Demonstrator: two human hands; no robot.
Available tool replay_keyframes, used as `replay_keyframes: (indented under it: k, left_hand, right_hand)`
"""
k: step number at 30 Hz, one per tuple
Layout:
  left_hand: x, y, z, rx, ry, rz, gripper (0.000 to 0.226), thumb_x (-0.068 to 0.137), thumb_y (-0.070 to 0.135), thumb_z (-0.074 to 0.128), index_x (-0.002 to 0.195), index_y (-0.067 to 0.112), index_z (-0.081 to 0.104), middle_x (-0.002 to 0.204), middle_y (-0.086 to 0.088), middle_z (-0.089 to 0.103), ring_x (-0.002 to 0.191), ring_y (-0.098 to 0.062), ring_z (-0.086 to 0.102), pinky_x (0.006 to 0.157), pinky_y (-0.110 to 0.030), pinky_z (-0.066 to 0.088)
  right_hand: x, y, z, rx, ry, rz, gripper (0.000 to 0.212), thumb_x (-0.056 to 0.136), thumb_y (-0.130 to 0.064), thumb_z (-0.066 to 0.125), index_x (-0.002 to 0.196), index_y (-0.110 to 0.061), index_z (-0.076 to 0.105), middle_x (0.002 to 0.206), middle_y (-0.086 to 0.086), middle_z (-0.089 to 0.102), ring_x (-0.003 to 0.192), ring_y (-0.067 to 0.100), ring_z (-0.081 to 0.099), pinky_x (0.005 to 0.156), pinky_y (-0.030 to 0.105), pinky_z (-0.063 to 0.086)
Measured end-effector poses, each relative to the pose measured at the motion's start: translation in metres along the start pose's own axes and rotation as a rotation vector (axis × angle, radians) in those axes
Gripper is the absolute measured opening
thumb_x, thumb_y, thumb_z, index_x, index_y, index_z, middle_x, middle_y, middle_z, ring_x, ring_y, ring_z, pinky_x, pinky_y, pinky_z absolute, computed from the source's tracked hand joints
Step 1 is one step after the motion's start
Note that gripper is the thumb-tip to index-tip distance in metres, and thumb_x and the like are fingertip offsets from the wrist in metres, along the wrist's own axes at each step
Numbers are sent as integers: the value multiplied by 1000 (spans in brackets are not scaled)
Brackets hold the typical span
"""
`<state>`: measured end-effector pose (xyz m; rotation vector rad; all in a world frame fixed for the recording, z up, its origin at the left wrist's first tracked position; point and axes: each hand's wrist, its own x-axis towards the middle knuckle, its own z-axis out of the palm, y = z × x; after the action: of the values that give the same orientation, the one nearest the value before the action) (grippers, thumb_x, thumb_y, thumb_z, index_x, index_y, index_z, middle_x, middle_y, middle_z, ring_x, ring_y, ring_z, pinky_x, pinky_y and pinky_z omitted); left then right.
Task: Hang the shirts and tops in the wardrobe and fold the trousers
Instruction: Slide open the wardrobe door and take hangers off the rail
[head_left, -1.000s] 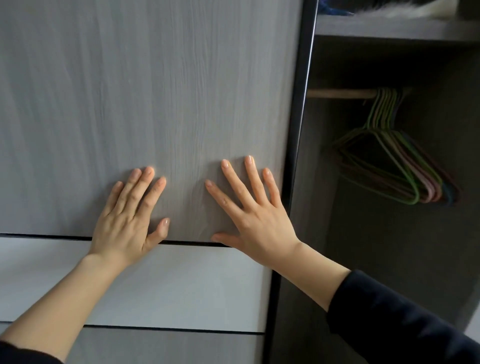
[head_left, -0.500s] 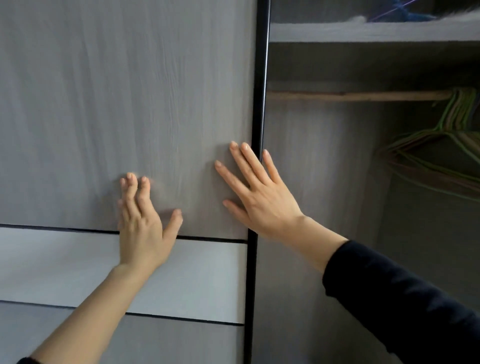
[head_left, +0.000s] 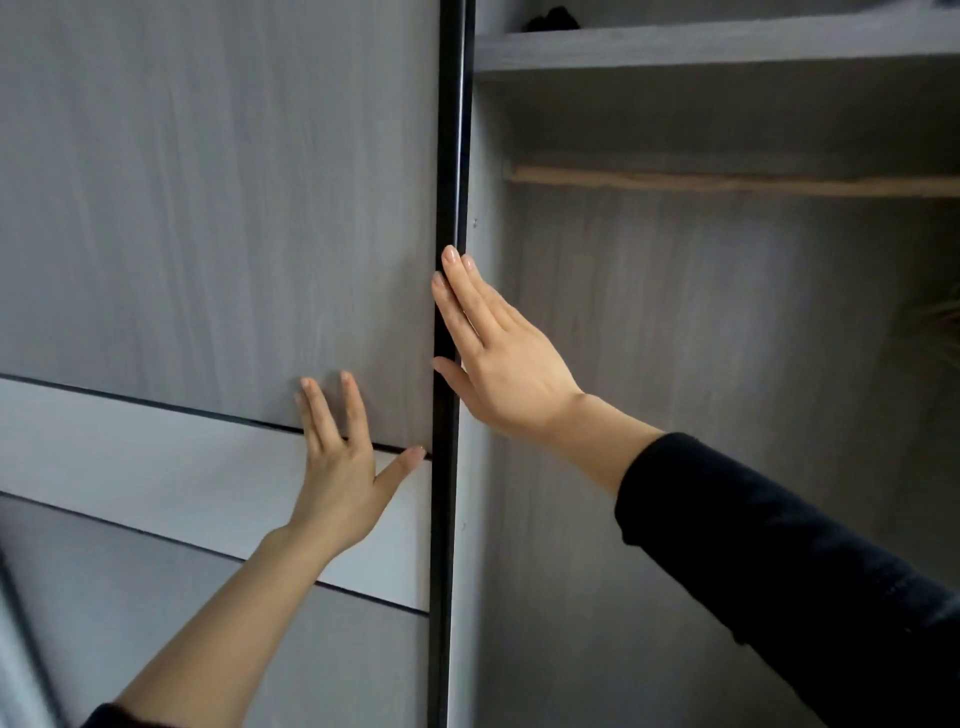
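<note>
A grey wood-grain sliding wardrobe door (head_left: 208, 208) with a pale band across it fills the left of the view. My left hand (head_left: 343, 462) lies flat on it with straight fingers, close to the door's black edge strip (head_left: 451, 156). My right hand (head_left: 498, 353) presses its straight fingers against that black strip. To the right the wardrobe stands open, with a bare wooden hanging rail (head_left: 727, 183) running across it. No shirts, tops or trousers are in view.
A grey shelf (head_left: 701, 44) sits above the rail, with a dark item (head_left: 551, 22) on it. The wardrobe's grey back panel (head_left: 701, 389) shows behind the rail. Faint hanger wires (head_left: 943, 332) show at the right edge.
The door has slid left, opening more of the wardrobe. My right hand has moved from the door's face onto its black edge. The coloured hangers have almost left the view at the right.
</note>
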<state>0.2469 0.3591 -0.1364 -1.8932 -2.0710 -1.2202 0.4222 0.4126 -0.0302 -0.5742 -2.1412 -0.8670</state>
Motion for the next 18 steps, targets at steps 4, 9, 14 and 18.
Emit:
replay_keyframes:
  k: [4,9,14,18]
  left_hand:
    - [3,-5,-11,-34,-28,-40,106,84,61,47,144,18,-29,146,-19,-41,137,-30,-36,118,-44,-1]
    - [3,-1,-10,-26,-49,-71,106,86,57,50,144,16,-29,146,-20,-40,138,-33,-33,117,-45,-1]
    - [-5,28,-16,-75,96,69,90,88,17,62,152,12,-1,157,-16,-16,146,-33,-8,117,-50,16]
    - [-1,88,2,-21,261,402,76,81,7,53,150,9,19,159,-14,5,147,-28,2,119,-36,8]
  right_hand:
    - [10,-7,9,44,-8,-25,65,91,-21,62,142,10,35,152,28,27,142,39,26,115,43,30]
    - [7,-4,3,46,-52,-8,70,90,-25,64,145,4,32,155,21,24,144,32,24,116,38,27]
    - [-10,13,-15,85,-191,13,67,97,-31,51,153,-14,19,161,4,13,148,21,15,119,36,18]
    - [-51,50,-35,47,-270,158,61,95,-29,54,149,-10,32,157,8,26,142,26,31,109,39,33]
